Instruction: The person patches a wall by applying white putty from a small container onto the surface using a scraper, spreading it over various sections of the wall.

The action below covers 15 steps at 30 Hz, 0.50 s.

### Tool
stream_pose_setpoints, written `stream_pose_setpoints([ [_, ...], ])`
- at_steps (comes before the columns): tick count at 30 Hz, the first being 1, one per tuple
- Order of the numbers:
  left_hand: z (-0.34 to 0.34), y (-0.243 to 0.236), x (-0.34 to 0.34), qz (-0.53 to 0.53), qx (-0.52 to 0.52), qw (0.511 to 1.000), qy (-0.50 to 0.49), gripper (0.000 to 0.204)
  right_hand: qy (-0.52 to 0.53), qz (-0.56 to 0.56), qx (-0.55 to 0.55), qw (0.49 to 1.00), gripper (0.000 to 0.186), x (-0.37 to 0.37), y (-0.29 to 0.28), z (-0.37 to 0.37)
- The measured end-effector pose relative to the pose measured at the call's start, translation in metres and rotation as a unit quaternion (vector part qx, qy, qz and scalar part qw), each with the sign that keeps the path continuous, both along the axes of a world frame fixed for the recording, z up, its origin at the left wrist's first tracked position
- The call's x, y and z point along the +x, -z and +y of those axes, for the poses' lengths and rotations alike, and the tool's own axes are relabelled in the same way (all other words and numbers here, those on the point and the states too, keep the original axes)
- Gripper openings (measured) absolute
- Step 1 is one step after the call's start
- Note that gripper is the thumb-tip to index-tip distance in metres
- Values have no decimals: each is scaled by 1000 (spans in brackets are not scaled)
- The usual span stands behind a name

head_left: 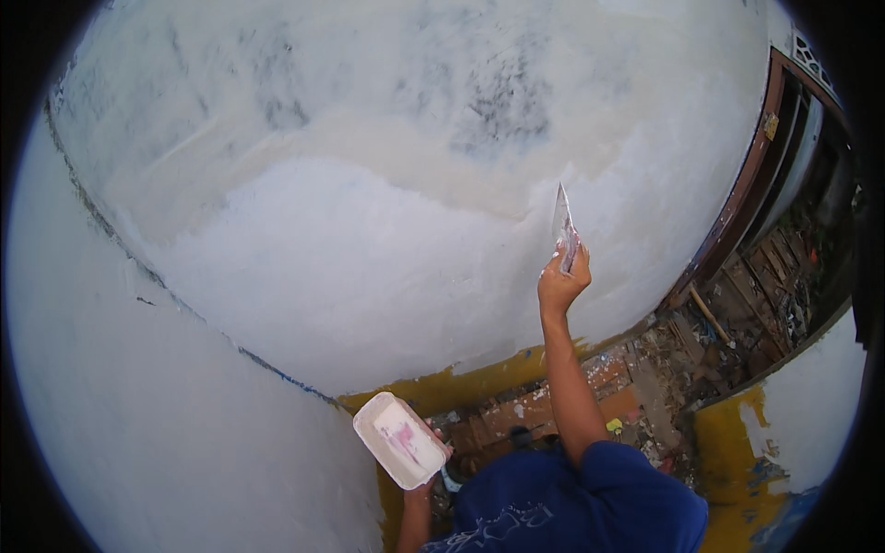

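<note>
My right hand (564, 278) is raised in front of the wall, its fingers closed round a putty knife (563, 221). The blade points up and meets or nearly meets the wall; I cannot tell which. White smears mark the fingers and the blade. Low on the left, my left hand (441, 446) grips a shallow white tray (399, 441) from beneath and its right side, most of the fingers hidden behind it. Inside the tray lies pale putty with a pink streak. The wall (369, 249) carries a smooth white coat below and bare, dark-stained patches above.
Another pale wall (184, 405) joins at a rough corner on the left. At right stands a brown door frame (737, 212). Debris and boards (737, 313) litter the floor, with a wooden stick (712, 315) among them. A yellow-and-white wall section (765, 442) rises at lower right.
</note>
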<state>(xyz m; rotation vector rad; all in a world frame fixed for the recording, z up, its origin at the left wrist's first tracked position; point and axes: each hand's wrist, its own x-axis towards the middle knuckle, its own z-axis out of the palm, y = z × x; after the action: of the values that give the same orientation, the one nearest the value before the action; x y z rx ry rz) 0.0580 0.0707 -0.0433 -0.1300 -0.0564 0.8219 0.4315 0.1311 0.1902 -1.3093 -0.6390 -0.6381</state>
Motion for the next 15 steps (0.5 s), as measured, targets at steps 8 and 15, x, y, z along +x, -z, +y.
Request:
stream_pose_setpoints([
  [8,0,5,0,1,25,1000,-1,65,-31,-111,-17,993,54,-100,-22,47],
  [15,2,-2,0,1,2,1000,8,64,-203,-141,-7,969,61,-120,-21,50],
])
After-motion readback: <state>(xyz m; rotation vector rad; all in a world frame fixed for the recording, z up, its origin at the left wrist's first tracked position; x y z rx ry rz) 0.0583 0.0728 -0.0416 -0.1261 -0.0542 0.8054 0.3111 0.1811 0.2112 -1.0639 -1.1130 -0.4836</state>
